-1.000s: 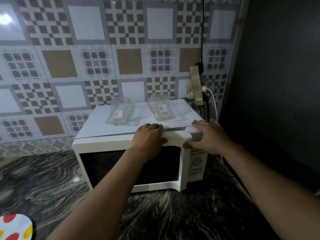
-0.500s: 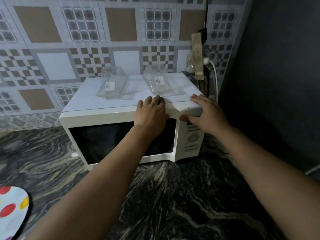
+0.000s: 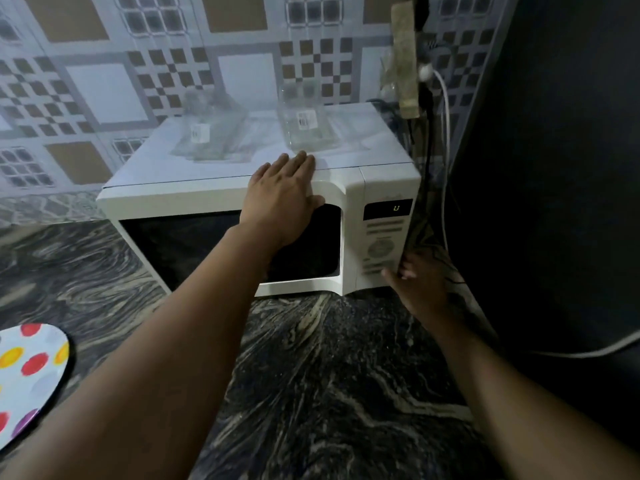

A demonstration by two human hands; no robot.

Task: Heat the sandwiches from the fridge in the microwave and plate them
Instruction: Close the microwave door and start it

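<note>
**Door shut, R hand at the keypad**

L hand (image 3: 282, 199): flat, grip spread, palm pressed on top front edge of the microwave (image 3: 221, 188), fingers over the lid seam, thumb on the door frame. Holds nothing; looks like it's bracing the unit.

R hand (image 3: 420, 289): low, at the bottom right corner of the control panel (image 3: 382, 244). Grip loosely spread, fingertips (image 3: 403, 271) touching or just off the lowest button rows; can't tell which, nothing pinched.

Key relation: panel lies just up and left of the R fingertips, long axis vertical, display at top showing one lit digit, buttons and a round dial-like pad below. R hand is clearly nearer; L is well apart, across the dark door window (image 3: 194, 244). Likely next move is a short reach up the panel w/ R to set time or start. My guess, not seen.

Sandwiches: not visible. Window too dark to tell if they're inside. Door looks closed.

Counts: 1 microwave, 2 clear plastic containers (image 3: 304, 119) on its top, side by side, each w/ a label, apparently empty. 1 spotted plate (image 3: 31, 375) on the worktop (image 3: 329, 375), far left, well apart from both hands, bare. 2 hands.
</note>
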